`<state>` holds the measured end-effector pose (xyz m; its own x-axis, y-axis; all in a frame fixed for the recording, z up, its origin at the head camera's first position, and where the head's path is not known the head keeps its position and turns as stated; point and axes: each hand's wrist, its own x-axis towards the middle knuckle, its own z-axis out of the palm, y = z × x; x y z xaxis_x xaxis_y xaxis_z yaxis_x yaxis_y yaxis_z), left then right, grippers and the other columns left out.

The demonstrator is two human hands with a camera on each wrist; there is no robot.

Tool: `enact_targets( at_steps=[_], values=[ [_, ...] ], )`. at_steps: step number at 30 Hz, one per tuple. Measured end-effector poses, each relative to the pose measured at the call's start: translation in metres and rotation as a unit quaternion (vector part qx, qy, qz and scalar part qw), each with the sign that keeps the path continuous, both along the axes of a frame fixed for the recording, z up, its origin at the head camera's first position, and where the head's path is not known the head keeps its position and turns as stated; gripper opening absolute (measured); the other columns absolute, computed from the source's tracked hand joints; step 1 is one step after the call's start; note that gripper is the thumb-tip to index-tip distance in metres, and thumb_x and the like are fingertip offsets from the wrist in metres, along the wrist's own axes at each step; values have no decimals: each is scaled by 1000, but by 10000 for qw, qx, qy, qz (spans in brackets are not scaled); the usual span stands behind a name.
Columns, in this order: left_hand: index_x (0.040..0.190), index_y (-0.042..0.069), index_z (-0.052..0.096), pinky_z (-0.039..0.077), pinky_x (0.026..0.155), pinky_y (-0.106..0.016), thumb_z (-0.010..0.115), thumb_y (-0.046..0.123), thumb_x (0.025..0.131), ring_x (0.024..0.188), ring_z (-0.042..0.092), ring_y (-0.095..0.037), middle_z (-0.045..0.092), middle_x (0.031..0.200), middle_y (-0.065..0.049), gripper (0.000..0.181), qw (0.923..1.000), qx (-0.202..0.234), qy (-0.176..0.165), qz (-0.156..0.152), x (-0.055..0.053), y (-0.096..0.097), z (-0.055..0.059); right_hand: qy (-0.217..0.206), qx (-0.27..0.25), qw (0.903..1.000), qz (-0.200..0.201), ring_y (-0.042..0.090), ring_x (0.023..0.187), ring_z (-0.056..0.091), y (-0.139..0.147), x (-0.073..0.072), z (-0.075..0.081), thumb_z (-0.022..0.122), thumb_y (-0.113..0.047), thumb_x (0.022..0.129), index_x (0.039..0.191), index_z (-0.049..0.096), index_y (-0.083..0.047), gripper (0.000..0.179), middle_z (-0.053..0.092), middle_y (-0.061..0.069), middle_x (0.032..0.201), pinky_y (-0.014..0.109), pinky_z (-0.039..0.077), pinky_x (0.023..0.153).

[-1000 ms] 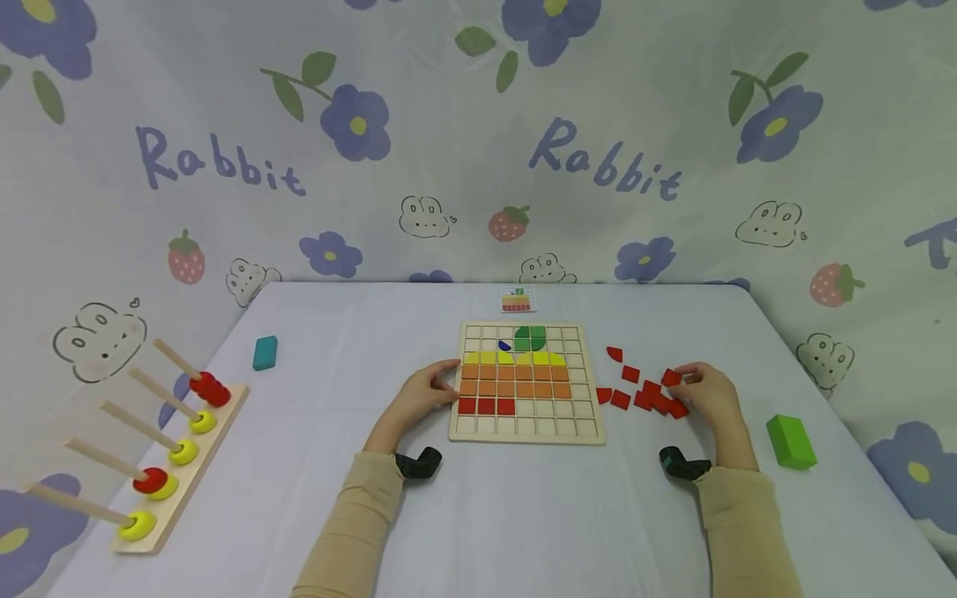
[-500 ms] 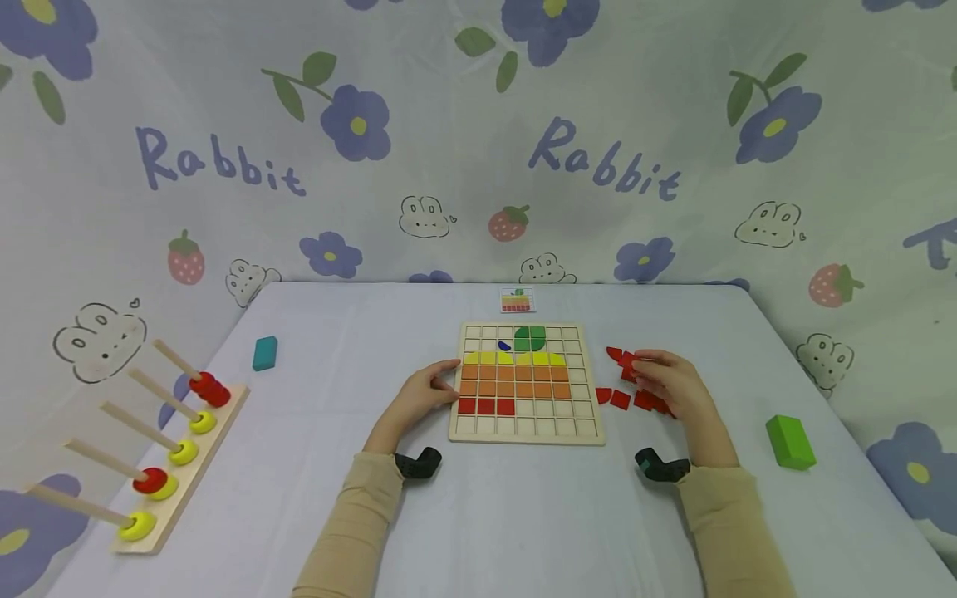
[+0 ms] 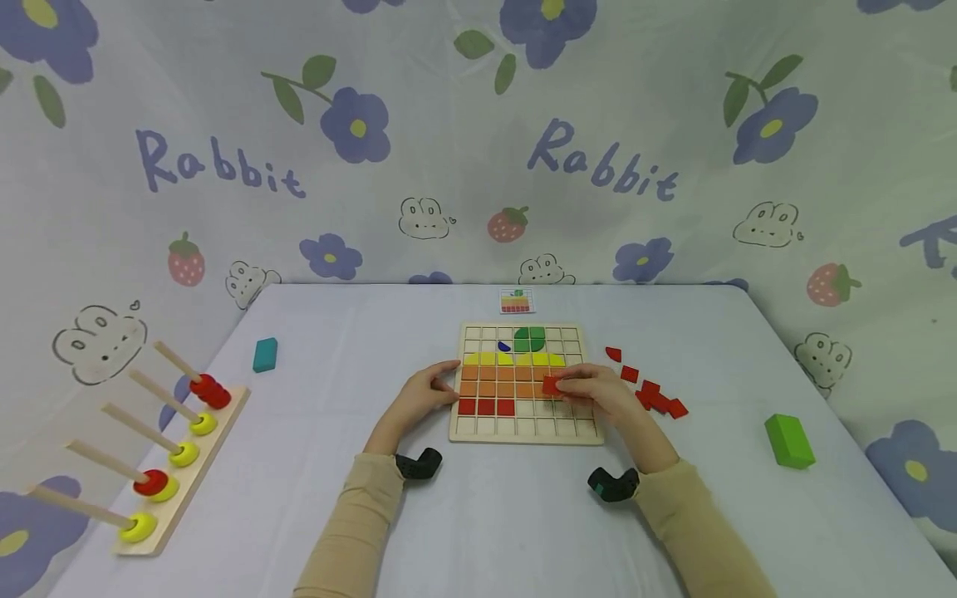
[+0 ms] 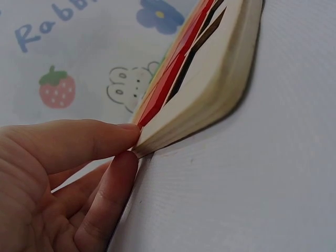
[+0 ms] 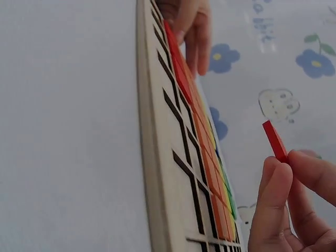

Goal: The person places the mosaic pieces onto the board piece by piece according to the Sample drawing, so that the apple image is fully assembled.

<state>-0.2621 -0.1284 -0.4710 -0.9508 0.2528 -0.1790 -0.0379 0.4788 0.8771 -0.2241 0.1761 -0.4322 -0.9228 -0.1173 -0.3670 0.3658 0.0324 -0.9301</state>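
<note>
A wooden grid board [image 3: 493,428] lies mid-table, with green, blue, yellow, orange and red tiles set in its cells. Three red square tiles [image 3: 486,407] fill the left of a lower row. My left hand [image 3: 421,394] rests against the board's left edge, thumb and forefinger apart along it; in the left wrist view the thumb [image 4: 100,137] touches near the corner. My right hand [image 3: 606,397] pinches a red square tile [image 3: 551,385] between thumb and fingers above the board's right half. The right wrist view shows that tile [image 5: 274,140] edge-on, raised off the board.
Several loose red tiles [image 3: 650,388] lie right of the board. A small pattern card [image 3: 517,301] sits behind it. A green block [image 3: 790,441] stands at the right, a teal block [image 3: 265,355] at the left. A wooden peg stand [image 3: 179,473] with rings is far left.
My right hand has gone from the loose tiles leftward to over the board, now with a red square tile in its pinch. My left hand has stayed at the board's edge.
</note>
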Motion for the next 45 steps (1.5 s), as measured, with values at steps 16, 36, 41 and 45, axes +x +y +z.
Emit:
enact_targets(
  at_steps=[16, 36, 41, 45],
  values=[
    [135, 17, 49, 44, 65, -27, 69, 11, 80, 77, 53, -17, 61, 89, -8, 59, 10000, -17, 9, -1, -2, 0, 0, 1203, 2986, 9457, 450, 15, 59, 52, -53, 5, -14, 72, -9, 78, 81, 68, -7, 5, 60, 3, 71, 24, 45, 54],
    [135, 17, 49, 43, 64, -27, 69, 11, 80, 74, 52, -17, 61, 87, -8, 58, 9999, -51, 141, -38, -6, 4, 5, 1411, 3498, 9255, -338, 23, 77, 51, 34, -1, 18, 66, -15, 83, 104, 64, -2, 25, 59, 14, 96, 28, 42, 59],
    [134, 16, 50, 42, 64, -27, 69, 11, 80, 74, 51, -16, 61, 86, -7, 58, 9999, -61, 145, -38, -5, 2, 2, 986, 3622, 9245, -660, 31, 96, 47, 70, -1, 10, 62, -17, 86, 117, 60, -2, 34, 56, 20, 108, 35, 42, 74],
    [134, 16, 50, 42, 63, -27, 69, 10, 79, 73, 51, -16, 60, 86, -7, 58, 9999, -82, 72, 17, -1, 0, -2, 658, 3779, 9223, -475, 32, 97, 48, 82, -2, -1, 63, -18, 85, 123, 57, -2, 42, 55, 21, 111, 38, 45, 77]
  ],
)
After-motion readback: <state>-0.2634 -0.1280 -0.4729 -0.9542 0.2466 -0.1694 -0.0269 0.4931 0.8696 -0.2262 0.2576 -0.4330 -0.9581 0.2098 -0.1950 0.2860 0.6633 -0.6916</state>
